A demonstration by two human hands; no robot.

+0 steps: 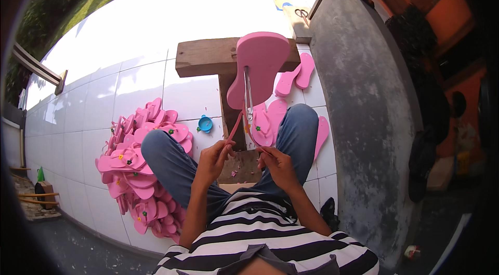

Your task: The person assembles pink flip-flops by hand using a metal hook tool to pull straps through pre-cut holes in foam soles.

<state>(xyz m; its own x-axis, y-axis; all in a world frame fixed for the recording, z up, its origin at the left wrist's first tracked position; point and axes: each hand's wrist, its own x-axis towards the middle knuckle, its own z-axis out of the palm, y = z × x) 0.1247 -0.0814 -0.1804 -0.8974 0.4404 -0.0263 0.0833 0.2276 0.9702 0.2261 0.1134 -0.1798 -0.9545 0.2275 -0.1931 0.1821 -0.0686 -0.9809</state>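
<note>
A pink flip-flop sole stands upright on a wooden T-shaped jig between my knees. A thin metal loop tool passes through the sole. My left hand pinches a pink strap that runs up to the sole. Just below the metal tool, my right hand has its fingers closed on the strap's other end. I sit with legs in blue jeans on either side of the jig.
A big pile of finished pink flip-flops lies on the white tiles at my left. More pink soles lie right of the jig. A small blue dish sits on the tiles. Scissors rest on the ledge. A grey concrete wall rises at right.
</note>
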